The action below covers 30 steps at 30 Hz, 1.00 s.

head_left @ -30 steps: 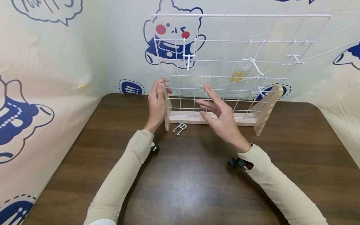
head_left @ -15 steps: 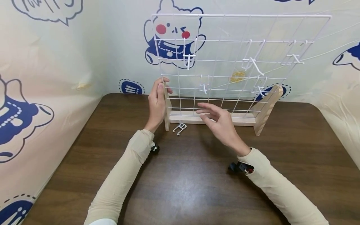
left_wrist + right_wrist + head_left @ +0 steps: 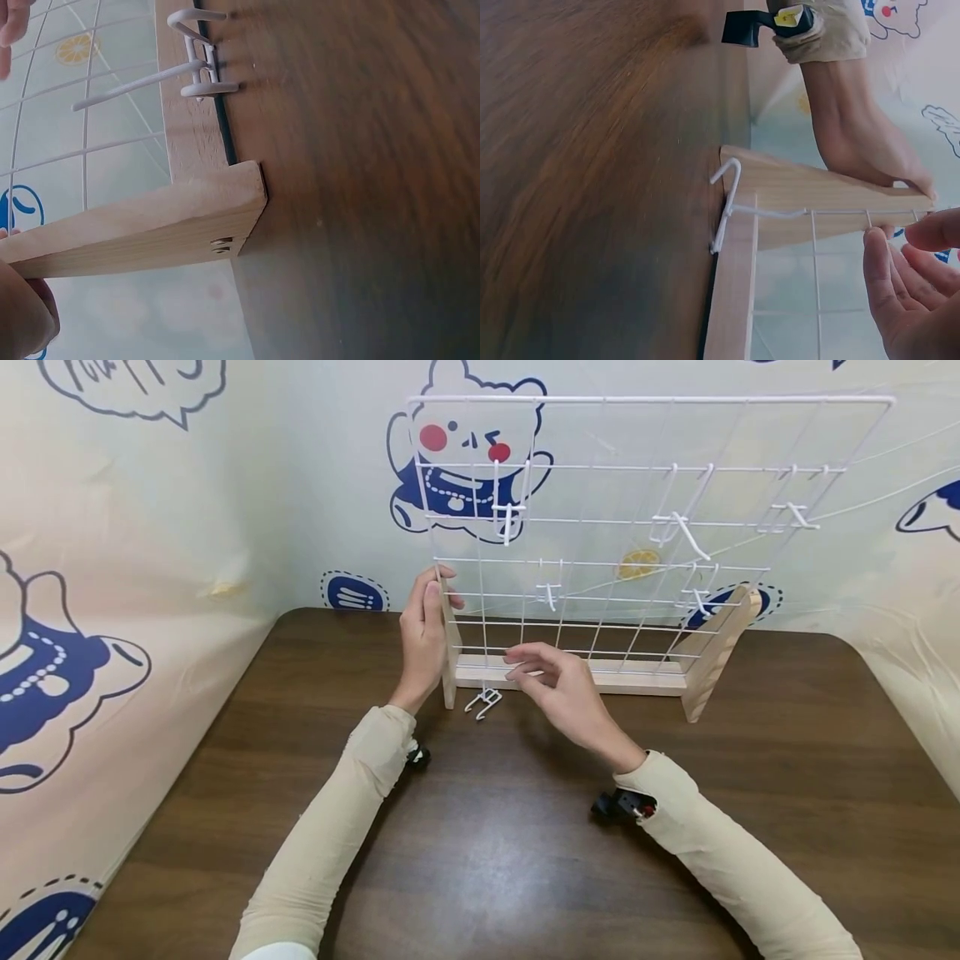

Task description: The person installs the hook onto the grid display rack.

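Observation:
A white wire grid rack (image 3: 645,399) stands on the table between two wooden side panels. My left hand (image 3: 422,639) grips the left wooden panel (image 3: 450,656), thumb in front and fingertips behind. In front of the grid's lower wires is my right hand (image 3: 561,689), its fingers loosely bent with nothing visible between them. Just left of its fingertips, a loose white double-pronged hook (image 3: 487,697) sits on the table by the rack's foot. The left wrist view shows this hook (image 3: 201,67) against the wooden base bar, one long prong pointing outward.
Several white hooks hang on the grid, among them an upper-left hook (image 3: 508,508), a long one (image 3: 681,522) and a small middle one (image 3: 549,592). The right wooden panel (image 3: 716,656) flares forward. Behind the table (image 3: 480,860) hangs a printed cloth.
My right hand has dropped from the small middle hook on the grid and moved left toward the loose hook, its fingers bending more. My left hand keeps its grip on the panel.

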Available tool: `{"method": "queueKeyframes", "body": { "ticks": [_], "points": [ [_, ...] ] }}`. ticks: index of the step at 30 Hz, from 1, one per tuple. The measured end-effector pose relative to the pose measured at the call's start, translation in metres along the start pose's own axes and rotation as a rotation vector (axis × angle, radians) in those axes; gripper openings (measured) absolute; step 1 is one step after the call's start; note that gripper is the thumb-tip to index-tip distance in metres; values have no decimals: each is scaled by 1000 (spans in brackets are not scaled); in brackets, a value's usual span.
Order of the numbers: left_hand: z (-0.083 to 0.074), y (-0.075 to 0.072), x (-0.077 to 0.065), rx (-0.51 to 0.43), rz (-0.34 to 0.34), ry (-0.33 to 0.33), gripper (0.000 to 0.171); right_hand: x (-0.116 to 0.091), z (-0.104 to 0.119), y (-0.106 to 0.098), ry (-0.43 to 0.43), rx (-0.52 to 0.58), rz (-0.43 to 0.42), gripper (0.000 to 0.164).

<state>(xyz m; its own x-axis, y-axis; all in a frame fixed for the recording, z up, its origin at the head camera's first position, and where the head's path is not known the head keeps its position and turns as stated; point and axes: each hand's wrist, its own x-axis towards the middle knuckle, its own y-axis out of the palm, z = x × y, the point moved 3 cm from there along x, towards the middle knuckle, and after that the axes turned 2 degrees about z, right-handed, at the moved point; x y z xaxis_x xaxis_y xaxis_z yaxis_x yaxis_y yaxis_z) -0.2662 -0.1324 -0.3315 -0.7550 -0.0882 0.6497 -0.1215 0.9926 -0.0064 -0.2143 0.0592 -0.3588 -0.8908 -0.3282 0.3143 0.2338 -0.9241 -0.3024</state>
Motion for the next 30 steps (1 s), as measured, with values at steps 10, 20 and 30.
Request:
{"method": "queueKeyframes", "body": {
  "ticks": [10, 20, 30],
  "points": [
    [-1, -2, 2, 1, 18, 22, 29, 9, -6, 20, 80, 40, 61, 32],
    [0, -2, 2, 2, 54, 19, 30, -1, -16, 41, 133, -177, 220, 48],
    [-2, -4, 3, 4, 44, 27, 30, -3, -26, 50, 196, -142, 389, 64]
  ]
}}
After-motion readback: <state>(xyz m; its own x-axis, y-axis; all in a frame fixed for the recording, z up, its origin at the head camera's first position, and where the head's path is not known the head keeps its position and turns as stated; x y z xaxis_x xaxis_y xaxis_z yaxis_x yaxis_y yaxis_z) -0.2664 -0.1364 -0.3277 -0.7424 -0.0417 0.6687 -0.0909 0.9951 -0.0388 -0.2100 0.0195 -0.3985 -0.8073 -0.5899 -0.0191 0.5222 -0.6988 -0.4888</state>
